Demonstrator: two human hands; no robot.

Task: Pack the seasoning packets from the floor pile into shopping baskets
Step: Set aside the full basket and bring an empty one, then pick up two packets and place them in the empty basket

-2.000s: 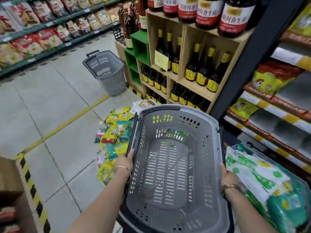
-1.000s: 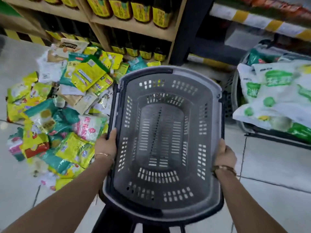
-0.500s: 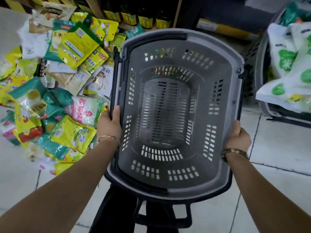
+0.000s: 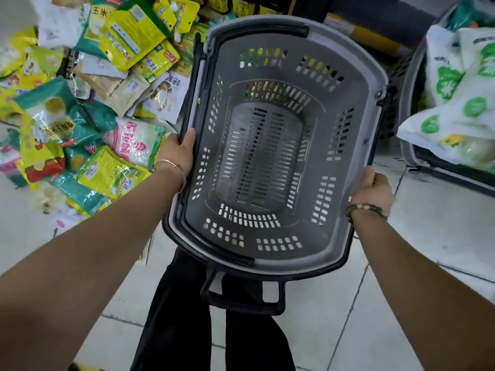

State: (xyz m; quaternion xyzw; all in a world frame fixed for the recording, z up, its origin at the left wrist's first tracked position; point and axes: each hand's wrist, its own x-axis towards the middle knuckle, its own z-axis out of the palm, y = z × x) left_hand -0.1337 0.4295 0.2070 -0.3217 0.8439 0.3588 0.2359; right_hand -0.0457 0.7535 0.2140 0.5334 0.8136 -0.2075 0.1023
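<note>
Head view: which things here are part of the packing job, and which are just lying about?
Job:
empty basket, gripped by the left hand and right hand
packet pile on the floor to its left
full basket at right, probably packed already

Lying about:
shelf base
floor tiles

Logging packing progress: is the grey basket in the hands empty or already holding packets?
Empty: the grey basket shows only its bare slotted bottom and walls; the seasoning packets lie piled on the floor beside it.
</note>
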